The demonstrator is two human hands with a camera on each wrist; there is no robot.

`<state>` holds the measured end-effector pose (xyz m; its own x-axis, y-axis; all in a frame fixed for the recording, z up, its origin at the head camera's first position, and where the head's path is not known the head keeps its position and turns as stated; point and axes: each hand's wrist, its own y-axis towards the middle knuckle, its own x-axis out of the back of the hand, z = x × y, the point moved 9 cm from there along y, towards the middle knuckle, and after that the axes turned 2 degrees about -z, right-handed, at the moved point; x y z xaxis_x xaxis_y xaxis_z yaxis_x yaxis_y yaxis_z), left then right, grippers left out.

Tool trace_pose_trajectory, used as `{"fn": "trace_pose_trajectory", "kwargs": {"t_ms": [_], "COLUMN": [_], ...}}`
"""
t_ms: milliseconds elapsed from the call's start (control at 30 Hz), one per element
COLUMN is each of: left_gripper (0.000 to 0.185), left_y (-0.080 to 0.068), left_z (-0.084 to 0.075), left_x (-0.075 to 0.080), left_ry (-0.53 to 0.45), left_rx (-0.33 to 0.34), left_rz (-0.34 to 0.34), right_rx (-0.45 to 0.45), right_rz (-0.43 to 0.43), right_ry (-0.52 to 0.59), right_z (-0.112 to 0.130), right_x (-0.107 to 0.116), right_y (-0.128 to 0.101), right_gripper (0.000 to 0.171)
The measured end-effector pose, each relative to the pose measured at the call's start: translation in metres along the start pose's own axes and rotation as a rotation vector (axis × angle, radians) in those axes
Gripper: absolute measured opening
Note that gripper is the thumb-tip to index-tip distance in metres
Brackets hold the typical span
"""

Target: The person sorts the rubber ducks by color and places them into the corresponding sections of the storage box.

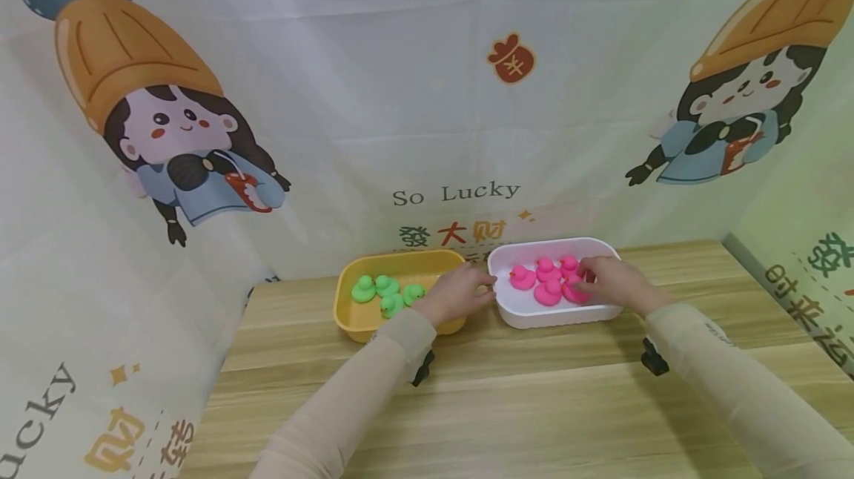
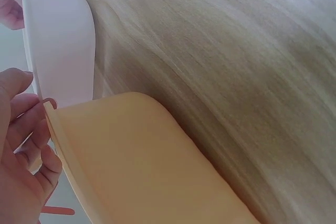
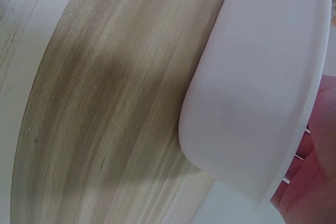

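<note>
Several pink rubber ducks (image 1: 548, 292) sit in a white plastic basin (image 1: 554, 319). My right hand (image 1: 610, 280) reaches over its right side, thumb and fingers around the rightmost pink duck (image 1: 574, 289), partly hiding it. In the right wrist view, the basin wall (image 3: 252, 93) covers the fingertips of that hand (image 3: 312, 166). My left hand (image 1: 460, 292) is over the right end of a yellow basin (image 1: 356, 327), fingertips right at the white basin's left rim. Its fingers are loosely bent and hold nothing in the left wrist view. Several green rubber ducks (image 1: 391, 304) lie in the yellow basin.
Both basins stand side by side near the back of a wood-grain table (image 1: 507, 405). A pale printed cloth (image 1: 373, 93) hangs behind and around it. Dark wrist-worn devices (image 1: 654, 357) sit under both sleeves.
</note>
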<state>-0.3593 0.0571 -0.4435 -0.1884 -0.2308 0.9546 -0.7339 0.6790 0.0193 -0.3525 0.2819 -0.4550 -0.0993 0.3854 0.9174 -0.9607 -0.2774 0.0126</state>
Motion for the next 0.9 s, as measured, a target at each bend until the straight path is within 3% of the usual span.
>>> {"fn": "trace_pose_trajectory", "kwargs": {"t_ms": [400,600,900], "left_gripper": [0.034,0.035,0.036], "left_y": [-0.006,-0.015,-0.042], "left_z": [0.000,-0.002,-0.009], "left_x": [0.003,0.014,0.027], "left_ry": [0.044,0.010,0.000], "left_rx": [-0.021,-0.015,0.029], "left_rz": [-0.027,-0.096,-0.212], "right_rx": [0.003,0.040,0.100], "right_rz": [-0.008,-0.124,-0.274], "right_ry": [-0.054,-0.044,-0.015], "right_z": [0.008,0.019,0.036], "right_x": [-0.001,0.015,0.026], "right_y": [0.007,-0.002,-0.042], "right_gripper": [0.023,0.021,0.021]}}
